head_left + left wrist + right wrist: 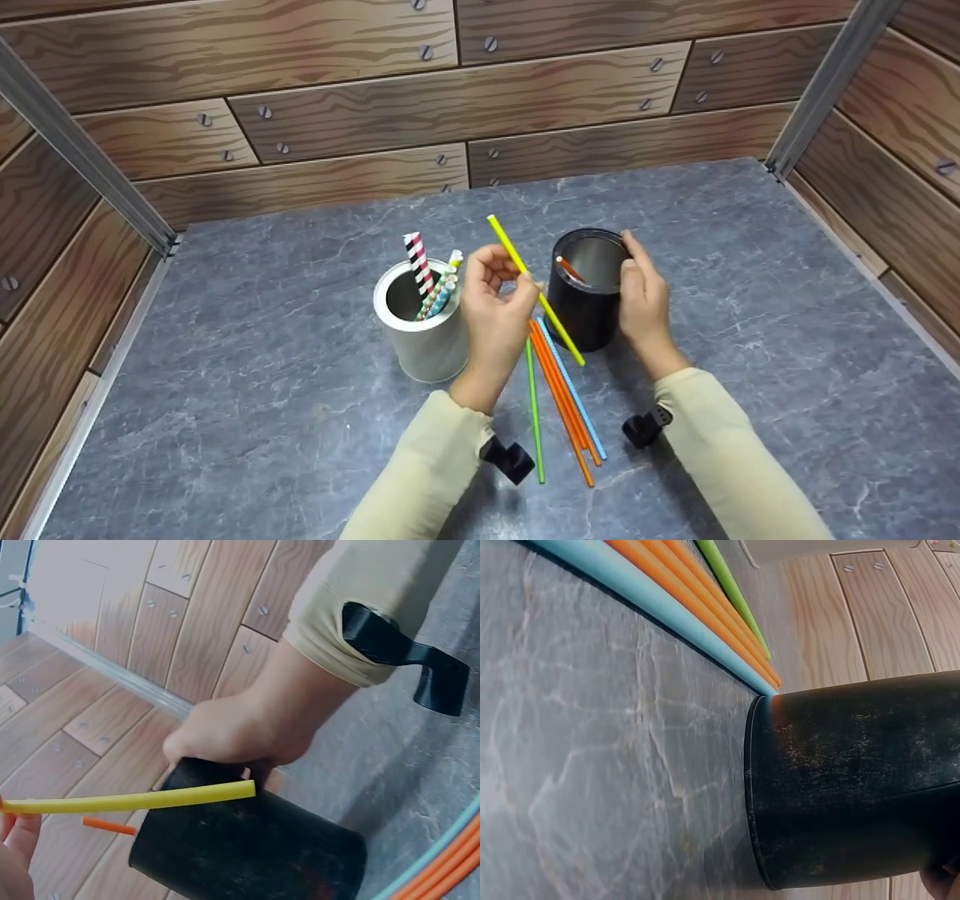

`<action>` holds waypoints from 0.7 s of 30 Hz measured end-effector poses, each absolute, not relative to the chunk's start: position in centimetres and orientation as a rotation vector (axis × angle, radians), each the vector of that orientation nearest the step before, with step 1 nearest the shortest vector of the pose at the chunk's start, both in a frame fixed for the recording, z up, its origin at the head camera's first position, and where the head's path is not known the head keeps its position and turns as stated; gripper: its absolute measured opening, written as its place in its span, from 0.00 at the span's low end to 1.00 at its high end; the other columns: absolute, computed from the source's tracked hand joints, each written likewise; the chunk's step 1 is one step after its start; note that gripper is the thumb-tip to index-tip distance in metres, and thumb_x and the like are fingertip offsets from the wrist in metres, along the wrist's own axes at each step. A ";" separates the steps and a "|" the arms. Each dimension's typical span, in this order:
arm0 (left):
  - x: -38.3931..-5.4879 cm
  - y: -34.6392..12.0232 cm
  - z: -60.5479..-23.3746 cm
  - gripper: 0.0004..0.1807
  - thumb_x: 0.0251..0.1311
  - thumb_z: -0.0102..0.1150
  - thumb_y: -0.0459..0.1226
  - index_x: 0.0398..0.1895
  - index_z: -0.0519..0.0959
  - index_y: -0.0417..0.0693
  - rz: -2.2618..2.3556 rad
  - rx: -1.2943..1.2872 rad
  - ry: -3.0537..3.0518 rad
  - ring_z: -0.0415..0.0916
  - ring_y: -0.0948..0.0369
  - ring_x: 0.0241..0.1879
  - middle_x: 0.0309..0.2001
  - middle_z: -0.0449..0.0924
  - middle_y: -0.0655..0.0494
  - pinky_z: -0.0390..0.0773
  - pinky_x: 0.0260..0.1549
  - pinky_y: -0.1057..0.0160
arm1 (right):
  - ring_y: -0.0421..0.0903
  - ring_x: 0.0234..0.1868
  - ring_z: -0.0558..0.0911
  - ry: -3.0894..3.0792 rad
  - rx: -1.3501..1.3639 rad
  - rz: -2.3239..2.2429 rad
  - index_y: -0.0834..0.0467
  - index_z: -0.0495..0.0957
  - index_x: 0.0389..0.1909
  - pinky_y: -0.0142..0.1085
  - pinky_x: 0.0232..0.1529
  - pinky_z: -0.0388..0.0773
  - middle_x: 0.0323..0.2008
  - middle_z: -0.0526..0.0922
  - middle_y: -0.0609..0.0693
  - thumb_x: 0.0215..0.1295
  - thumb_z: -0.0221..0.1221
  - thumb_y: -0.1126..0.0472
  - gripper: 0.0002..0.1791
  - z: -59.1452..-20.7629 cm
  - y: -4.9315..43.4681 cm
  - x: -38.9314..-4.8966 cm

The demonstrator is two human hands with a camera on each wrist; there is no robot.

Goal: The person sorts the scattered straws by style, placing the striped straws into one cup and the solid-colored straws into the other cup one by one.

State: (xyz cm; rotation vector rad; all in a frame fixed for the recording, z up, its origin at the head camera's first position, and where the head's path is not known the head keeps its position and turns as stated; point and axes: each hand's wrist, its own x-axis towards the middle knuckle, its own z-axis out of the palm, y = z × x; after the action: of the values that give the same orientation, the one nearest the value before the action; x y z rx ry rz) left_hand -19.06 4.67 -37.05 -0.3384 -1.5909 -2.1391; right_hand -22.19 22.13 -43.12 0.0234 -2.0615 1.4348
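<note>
A yellow straw (pixel 502 236) is pinched between the thumb and fingers of my left hand (pixel 495 315), slanting in front of a black can (pixel 581 319). My right hand (pixel 645 300) grips that can at its right side, near the rim. Inside the can leans one orange straw (pixel 571 270), its end also poking out in the left wrist view. On the tabletop in front lie several orange straws (pixel 562 397), a blue straw (pixel 574 386) and a green straw (pixel 534 412). The right wrist view shows the can's lower side (pixel 840 780) standing by the straws' ends.
Just left of my left hand stands a white can (pixel 427 352) holding several patterned straws (pixel 420 262). The grey marbled tabletop (pixel 247 360) is bordered by wood-patterned walls (pixel 360 120) with metal corner posts (pixel 817 82).
</note>
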 end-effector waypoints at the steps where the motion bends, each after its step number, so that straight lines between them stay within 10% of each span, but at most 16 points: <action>1: -19.0 4.7 -36.9 0.16 0.42 0.49 0.20 0.39 0.67 0.30 -2.148 -0.342 -1.567 0.71 0.56 0.30 0.30 0.69 0.50 0.75 0.21 0.71 | 0.52 0.65 0.66 -2.059 0.025 1.436 0.67 0.67 0.61 0.36 0.66 0.58 0.61 0.70 0.60 0.67 0.40 0.67 0.23 -43.1 22.1 -22.2; 21: -19.6 4.4 -35.8 0.16 0.49 0.45 0.17 0.42 0.58 0.32 -2.262 -0.325 -1.172 0.67 0.59 0.35 0.34 0.64 0.50 0.81 0.38 0.53 | 0.49 0.65 0.65 -2.069 0.015 1.437 0.65 0.67 0.62 0.34 0.66 0.58 0.62 0.69 0.59 0.67 0.40 0.66 0.23 -43.3 22.2 -22.3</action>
State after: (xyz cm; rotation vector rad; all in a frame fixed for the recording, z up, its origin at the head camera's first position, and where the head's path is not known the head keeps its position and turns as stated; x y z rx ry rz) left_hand -19.55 4.40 -35.75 -0.3245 -1.1717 -2.2621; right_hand -22.27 22.17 -43.28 0.0153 -2.0686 1.4371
